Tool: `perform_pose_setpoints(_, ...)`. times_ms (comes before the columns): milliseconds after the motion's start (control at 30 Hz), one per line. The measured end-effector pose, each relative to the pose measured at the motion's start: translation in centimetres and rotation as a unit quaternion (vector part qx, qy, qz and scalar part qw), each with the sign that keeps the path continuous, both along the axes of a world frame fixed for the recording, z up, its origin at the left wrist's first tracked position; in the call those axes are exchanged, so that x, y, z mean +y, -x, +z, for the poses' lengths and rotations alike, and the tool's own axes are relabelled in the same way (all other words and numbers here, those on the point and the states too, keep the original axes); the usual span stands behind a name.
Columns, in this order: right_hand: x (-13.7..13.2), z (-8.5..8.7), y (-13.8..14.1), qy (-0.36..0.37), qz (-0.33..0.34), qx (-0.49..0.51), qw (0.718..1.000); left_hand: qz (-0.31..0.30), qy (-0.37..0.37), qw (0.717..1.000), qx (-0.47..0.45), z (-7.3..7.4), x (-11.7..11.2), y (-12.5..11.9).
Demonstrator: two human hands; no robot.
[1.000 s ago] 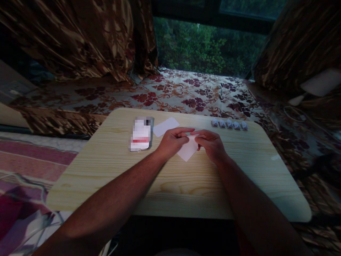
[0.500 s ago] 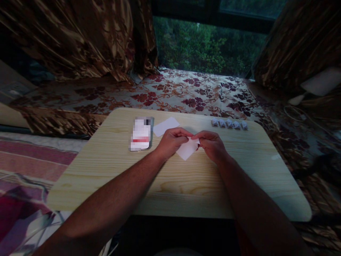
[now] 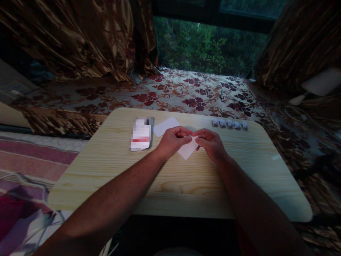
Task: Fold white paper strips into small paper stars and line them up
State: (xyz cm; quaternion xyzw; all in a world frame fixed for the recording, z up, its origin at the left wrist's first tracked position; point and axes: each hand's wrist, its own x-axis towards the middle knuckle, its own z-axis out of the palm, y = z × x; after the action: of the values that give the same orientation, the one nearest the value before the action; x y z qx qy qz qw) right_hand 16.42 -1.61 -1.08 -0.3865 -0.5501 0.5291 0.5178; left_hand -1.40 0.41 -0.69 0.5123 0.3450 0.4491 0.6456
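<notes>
Between my hands is a small white sheet of paper point(image 3: 187, 150), one corner pointing toward me. My left hand point(image 3: 173, 140) pinches its upper left edge, thumb on top. On the other side my right hand point(image 3: 212, 144) grips the upper right edge with thumb and fingers, and the two hands' fingertips meet at the top. My fingers cover the paper's far part, so any fold there is hidden. Just beyond my left hand lies another white paper piece point(image 3: 166, 127), flat on the table.
The light wooden table point(image 3: 106, 170) has rounded corners. A phone point(image 3: 140, 134), partly pixelated, lies at the left. Several small folded white paper pieces point(image 3: 229, 123) stand in a row at the back right. Behind is a ledge with flowered cloth point(image 3: 197, 92).
My thumbs have shifted on the paper, the right one now lying over its right corner. The paper has moved very slightly; the rest stays put.
</notes>
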Motion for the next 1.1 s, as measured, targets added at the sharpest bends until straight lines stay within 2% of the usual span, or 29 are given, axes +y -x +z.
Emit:
perform_pose_setpoints(100,-0.06,0.30,0.16,0.001,0.000,-0.016,1.000,0.029,-0.020,0.999,0.023,0.01,0.09,0.04)
perform_pose_setpoints(200,-0.03,0.51,0.22,0.029,-0.014,-0.028,0.999,0.085,-0.024,0.996,0.031,0.08,0.11,0.01)
perform_pose_setpoints(333,0.06,0.46,0.15,0.032,-0.048,-0.092,0.994,0.132,-0.025,0.990,0.038,0.10,0.14,-0.11)
perform_pose_setpoints(433,0.05,0.29,0.12,0.007,-0.074,-0.128,0.989,0.109,-0.023,0.992,0.051,0.18,0.09,-0.23)
perform_pose_setpoints(600,-0.14,0.12,0.31,-0.024,-0.072,-0.201,0.977,0.064,-0.025,0.995,0.072,0.40,-0.07,-0.42)
perform_pose_setpoints(933,-0.28,-0.03,0.50,-0.039,-0.068,-0.216,0.973,0.107,-0.028,0.993,0.032,0.08,-0.04,-0.38)
perform_pose_setpoints(1100,-0.41,0.27,0.60,-0.038,-0.067,-0.220,0.973,0.120,-0.023,0.991,0.046,0.07,-0.04,-0.48)
